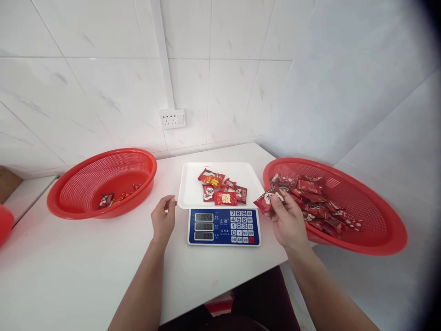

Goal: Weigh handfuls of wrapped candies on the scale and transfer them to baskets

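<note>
A blue-faced weighing scale (223, 226) stands on the white table, with a white tray (193, 184) on top. Several red candy packets (223, 189) lie on the tray. My right hand (287, 220) is closed on a red candy packet (264, 200), held between the tray and the right red basket (375, 239). That basket holds a heap of red packets (319, 202). My left hand (163, 220) hovers at the tray's left front corner, fingers curled with the tips pinched together, and I see nothing in them.
A second red basket (103, 181) at the left holds a few packets (115, 198). A wall socket (172, 118) sits on the tiled wall behind. Part of another red object (5, 223) shows at the far left edge. The table's front edge (220, 294) is near me.
</note>
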Demonstrator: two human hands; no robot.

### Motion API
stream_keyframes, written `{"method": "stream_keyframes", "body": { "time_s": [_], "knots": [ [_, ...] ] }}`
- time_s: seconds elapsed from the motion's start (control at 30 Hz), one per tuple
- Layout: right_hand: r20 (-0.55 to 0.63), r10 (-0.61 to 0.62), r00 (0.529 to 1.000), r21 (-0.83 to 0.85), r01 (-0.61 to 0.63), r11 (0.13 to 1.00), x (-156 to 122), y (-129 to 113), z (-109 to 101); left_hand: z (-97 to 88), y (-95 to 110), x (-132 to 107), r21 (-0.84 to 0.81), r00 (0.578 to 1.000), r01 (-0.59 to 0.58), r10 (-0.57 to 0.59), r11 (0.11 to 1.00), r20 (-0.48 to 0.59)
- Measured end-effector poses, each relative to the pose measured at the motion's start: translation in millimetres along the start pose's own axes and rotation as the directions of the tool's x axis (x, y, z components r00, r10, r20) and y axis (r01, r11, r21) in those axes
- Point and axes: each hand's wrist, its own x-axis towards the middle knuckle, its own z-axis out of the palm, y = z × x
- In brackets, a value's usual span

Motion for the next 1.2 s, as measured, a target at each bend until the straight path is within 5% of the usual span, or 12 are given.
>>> {"method": "stream_keyframes", "body": {
  "time_s": [0.33, 0.9, 1.2],
  "knots": [
    [0.066, -0.019, 0.998, -0.042, 0.022, 0.999, -5.5, 5.1, -2.3, -0.6, -1.6, -0.7, -0.001, 1.0, 0.008, -0.008, 1.0, -0.001],
    [0.019, 0.189, 0.982, 0.11, -0.19, 0.976, -3.1, 2.5, -2.9, -1.0, -0.5, -0.5, -0.007, 1.0, 0.004, -0.004, 1.0, -0.007],
    [0.102, 0.096, 0.99, 0.003, -0.097, 0.995, -7.2, 5.9, -5.6, -0.2, -3.4, -0.1, -0.011, 1.0, 0.006, -0.006, 1.0, -0.007]
  ]
}}
